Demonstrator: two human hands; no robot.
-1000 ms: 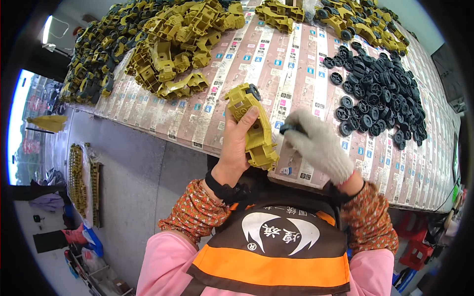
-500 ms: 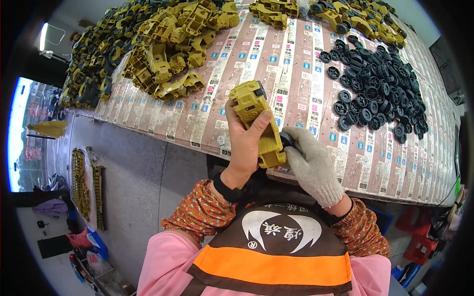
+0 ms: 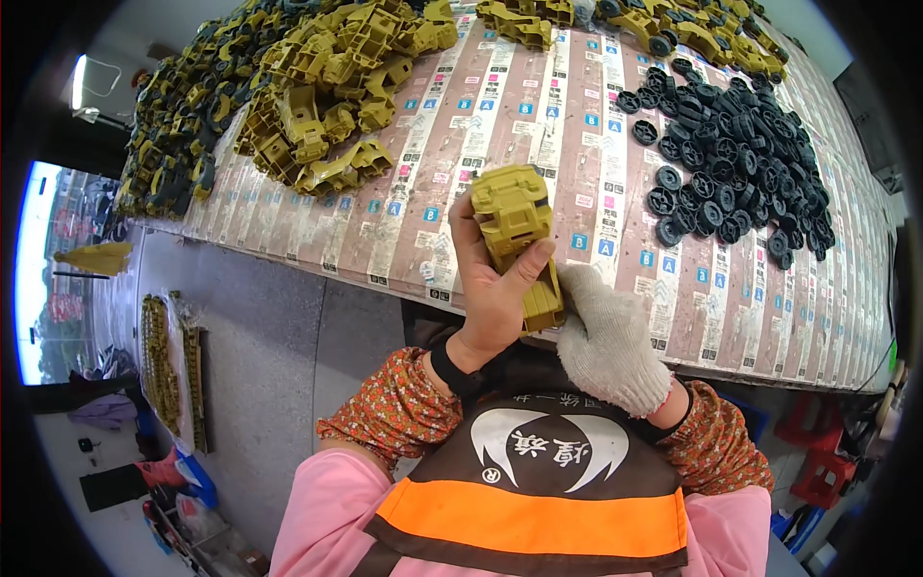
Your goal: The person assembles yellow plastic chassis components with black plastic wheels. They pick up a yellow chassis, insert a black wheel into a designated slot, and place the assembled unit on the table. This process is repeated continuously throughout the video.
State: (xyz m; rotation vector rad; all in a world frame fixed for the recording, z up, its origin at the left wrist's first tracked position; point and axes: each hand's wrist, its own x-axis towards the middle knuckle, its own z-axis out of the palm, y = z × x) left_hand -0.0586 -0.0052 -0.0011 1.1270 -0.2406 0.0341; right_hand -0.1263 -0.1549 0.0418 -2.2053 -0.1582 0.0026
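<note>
My bare left hand [image 3: 492,306] is wrapped round a mustard-yellow plastic toy truck body [image 3: 516,204], thumb lying across its middle. The truck is held up over the table's near edge, cab end away from me. My right hand [image 3: 613,338], in a whitish knitted glove, is closed against the truck's right side near its lower end. Its fingertips are hidden, and whatever they grip cannot be made out. To the right lies a heap of black toy wheels [image 3: 716,168], nearest to my right hand.
The table [image 3: 423,260] has a patterned printed covering. Yellow truck bodies [image 3: 303,125] are piled at the left. Farther left is a heap of yellow trucks with dark wheels [image 3: 173,144]. More yellow parts [image 3: 692,34] lie at the far edge. Red stools [image 3: 817,462] stand low at the right.
The truck has turned in my left hand, showing more of its top, and shifted slightly right. The black wheel seen at my gloved fingers is out of sight now.
</note>
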